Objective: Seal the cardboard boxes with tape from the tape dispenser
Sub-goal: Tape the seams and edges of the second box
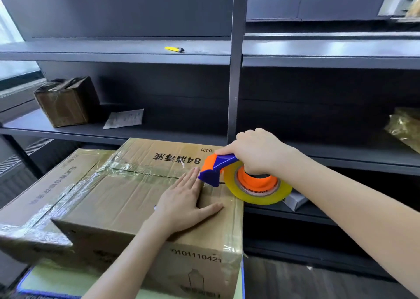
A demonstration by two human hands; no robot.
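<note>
A large cardboard box (127,198) with printed characters lies in front of me, its top seam covered by wrinkled clear tape. My left hand (186,201) rests flat on the box top near its right end, fingers spread. My right hand (256,151) grips the blue and orange tape dispenser (218,169), which carries a yellowish tape roll (261,192). The dispenser's blade end touches the box top just beyond my left fingertips, at the right end of the seam. A second taped cardboard box (38,198) lies against the first on its left.
Dark metal shelving (234,94) stands right behind the boxes. On it sit a small taped box (66,101), a grey mailer bag (125,119), a yellow utility knife (173,49) and a crumpled golden bag (406,128). A white object (295,202) lies beneath the roll.
</note>
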